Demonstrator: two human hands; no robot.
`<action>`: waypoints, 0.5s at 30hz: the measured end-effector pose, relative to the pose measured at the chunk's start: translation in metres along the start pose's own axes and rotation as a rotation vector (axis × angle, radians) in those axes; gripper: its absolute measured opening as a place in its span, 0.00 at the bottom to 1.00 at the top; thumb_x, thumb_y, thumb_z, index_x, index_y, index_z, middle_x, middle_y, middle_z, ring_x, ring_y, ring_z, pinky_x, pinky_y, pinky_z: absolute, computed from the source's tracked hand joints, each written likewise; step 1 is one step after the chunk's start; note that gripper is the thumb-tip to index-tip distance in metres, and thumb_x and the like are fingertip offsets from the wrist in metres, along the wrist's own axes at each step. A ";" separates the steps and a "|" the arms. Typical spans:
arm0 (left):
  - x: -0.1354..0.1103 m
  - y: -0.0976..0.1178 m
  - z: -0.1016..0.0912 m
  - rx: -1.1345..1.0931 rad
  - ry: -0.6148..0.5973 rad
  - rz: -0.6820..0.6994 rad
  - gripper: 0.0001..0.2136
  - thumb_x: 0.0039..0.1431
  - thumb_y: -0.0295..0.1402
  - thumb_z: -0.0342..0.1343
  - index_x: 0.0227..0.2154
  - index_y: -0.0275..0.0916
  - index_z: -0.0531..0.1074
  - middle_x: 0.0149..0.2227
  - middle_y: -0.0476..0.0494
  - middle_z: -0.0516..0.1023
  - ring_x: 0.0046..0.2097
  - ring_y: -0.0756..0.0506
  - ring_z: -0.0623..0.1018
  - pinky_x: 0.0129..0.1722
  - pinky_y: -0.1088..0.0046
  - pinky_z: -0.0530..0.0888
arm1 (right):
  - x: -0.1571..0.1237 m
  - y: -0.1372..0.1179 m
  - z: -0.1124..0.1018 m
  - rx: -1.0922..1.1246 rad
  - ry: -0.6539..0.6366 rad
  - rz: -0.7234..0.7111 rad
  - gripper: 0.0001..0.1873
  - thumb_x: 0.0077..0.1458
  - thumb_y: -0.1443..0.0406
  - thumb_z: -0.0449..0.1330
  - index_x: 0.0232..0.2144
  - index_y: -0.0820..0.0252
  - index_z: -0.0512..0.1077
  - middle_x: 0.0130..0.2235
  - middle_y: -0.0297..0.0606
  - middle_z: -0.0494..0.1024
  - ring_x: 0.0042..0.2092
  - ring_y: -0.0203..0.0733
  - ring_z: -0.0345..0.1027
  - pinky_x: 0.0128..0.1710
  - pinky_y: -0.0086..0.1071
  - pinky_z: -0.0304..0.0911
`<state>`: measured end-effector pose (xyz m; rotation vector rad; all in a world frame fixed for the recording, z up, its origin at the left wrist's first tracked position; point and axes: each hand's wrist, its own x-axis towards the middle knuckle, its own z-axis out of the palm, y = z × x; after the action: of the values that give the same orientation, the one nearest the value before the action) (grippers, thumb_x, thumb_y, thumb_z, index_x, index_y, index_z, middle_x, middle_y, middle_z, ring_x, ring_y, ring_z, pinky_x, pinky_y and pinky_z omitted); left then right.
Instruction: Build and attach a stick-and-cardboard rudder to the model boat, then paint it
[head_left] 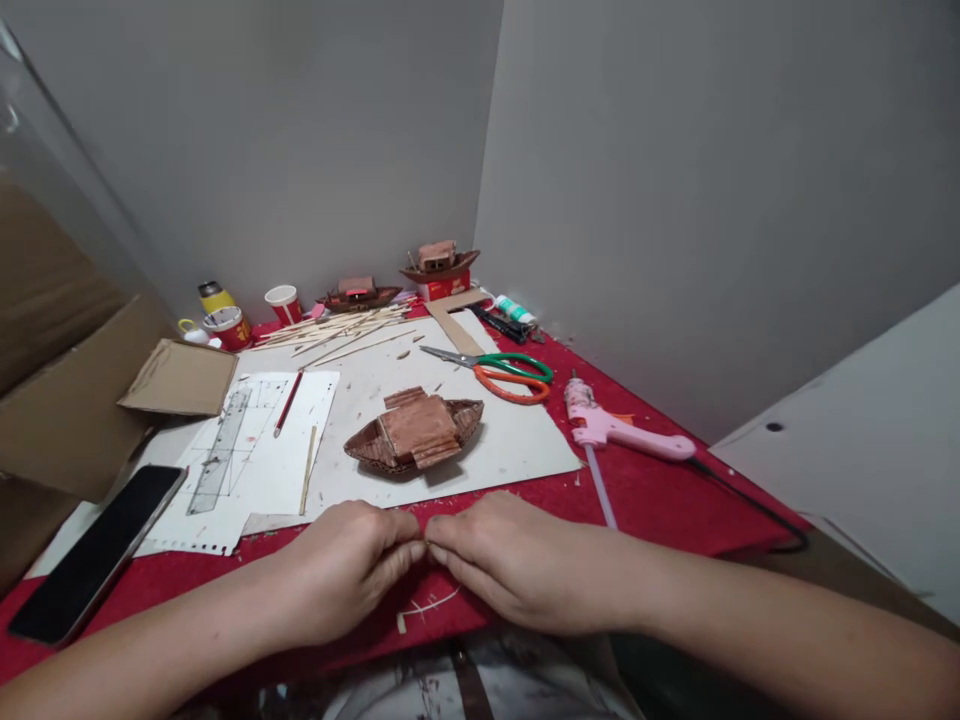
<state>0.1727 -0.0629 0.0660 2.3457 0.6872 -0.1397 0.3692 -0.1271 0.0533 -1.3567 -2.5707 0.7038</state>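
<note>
Red-draped counter (652,490) fills the lower half of the frame. At bottom centre the left hand (341,570) and the right hand (510,565) meet, fingertips pressed against each other and drawn into a pinch; whether anything sits between them is too small to tell. Just beneath the fingertips a thin pale sliver (429,607) lies on the red surface, apart from both hands.

Directly above the hands, in the middle of the frame, a brown model boat (415,432) with a ridged roof rests on a large white board (517,440). To its upper right lie scissors (499,372) with green and orange handles. Right of the board, a pink glue gun (619,430) lies on its side, with a clear glue stick (600,485) just below it.

Left of the boat, a sheet of paper (247,460) carries a ruled drawing, with a red pencil (288,403) and a wooden stick (308,470) lying on it. A dark phone (97,555) lies at lower left, screen up. A cardboard box (75,400) stands at the left edge.

Along the far wall, a heap of thin sticks (337,328) lies near a red paper cup (283,303) and two further model boats (358,293), the right one (439,262) raised on a small red box.
</note>
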 end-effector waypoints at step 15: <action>0.004 0.021 -0.019 0.094 0.089 0.052 0.11 0.65 0.31 0.46 0.27 0.38 0.68 0.25 0.51 0.70 0.27 0.51 0.66 0.29 0.78 0.62 | -0.009 -0.007 -0.012 -0.122 0.115 0.082 0.13 0.65 0.65 0.46 0.37 0.60 0.70 0.32 0.41 0.78 0.30 0.39 0.68 0.28 0.30 0.51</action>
<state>0.1854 -0.0620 0.0915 2.4703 0.6748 -0.0452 0.3733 -0.1334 0.0682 -1.4999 -2.5161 0.4726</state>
